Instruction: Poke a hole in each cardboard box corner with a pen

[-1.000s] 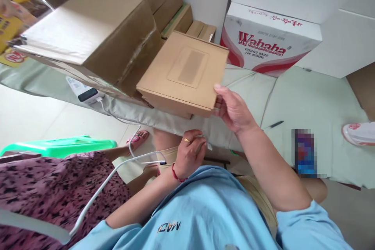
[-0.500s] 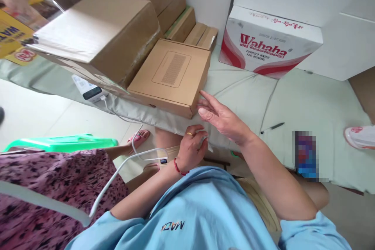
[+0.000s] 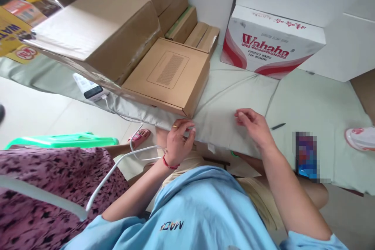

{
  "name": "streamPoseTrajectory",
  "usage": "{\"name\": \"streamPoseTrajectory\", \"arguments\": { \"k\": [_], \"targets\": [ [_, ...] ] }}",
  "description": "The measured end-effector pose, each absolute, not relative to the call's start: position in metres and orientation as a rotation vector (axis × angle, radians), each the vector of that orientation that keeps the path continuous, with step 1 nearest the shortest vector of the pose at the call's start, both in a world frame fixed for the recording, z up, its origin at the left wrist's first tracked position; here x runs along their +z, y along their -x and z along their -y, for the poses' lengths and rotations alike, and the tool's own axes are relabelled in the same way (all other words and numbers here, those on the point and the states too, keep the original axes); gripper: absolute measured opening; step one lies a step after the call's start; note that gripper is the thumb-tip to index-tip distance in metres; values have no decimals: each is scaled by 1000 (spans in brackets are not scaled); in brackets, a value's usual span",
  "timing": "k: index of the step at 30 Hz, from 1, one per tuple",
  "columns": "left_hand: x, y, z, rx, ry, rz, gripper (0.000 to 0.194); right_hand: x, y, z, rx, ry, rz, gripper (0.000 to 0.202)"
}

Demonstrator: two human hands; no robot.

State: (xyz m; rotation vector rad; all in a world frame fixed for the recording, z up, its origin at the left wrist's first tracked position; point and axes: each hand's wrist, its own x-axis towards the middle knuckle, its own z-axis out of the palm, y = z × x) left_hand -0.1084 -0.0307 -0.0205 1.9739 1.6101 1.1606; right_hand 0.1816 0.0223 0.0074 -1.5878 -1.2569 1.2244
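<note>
A flat brown cardboard box with a printed outline and a dotted patch on its lid sits on the pale green cloth-covered surface. My left hand is just below the box's near corner, fingers loosely bent and apart, with nothing visible in it. Over the cloth, to the right of the box, my right hand hovers with its fingers gently curved and empty as far as I can see. A dark pen lies just beyond that hand, partly hidden by it.
A larger taped carton stands left of the flat box, with more cartons behind. A Wahaha water carton stands at the back right. A phone with a blurred screen lies at right. A white cabled device rests at the left edge.
My right hand has moved right, away from the box's side, and its fingers have curled. My left hand has shifted slightly left. The flat box has slid or turned a little leftward.
</note>
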Motion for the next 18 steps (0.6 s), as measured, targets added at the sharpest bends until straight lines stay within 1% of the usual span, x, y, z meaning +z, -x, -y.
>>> {"name": "streamPoseTrajectory", "arguments": {
  "k": [4, 7, 9, 13, 16, 18],
  "targets": [
    [-24, 104, 29, 1096, -1951, -1558, 14, -14, -238, 9, 847, 1876, 1150, 56],
    [-34, 91, 22, 1051, -1962, -1473, 17, -20, -274, 34, 607, 2087, 1056, 56],
    [-43, 81, 14, 1042, -1963, -1456, 20, -22, -293, 47, 467, 2229, 1006, 52],
    [-60, 71, 2, 1038, -1943, -1492, 32, -22, -317, 52, 418, 2419, 1015, 44],
    [-66, 70, 3, 1040, -1936, -1513, 44, -21, -319, 43, 445, 2492, 1075, 44],
    [-68, 72, 8, 1046, -1930, -1525, 48, -21, -314, 34, 452, 2526, 1107, 47]
  ]
}}
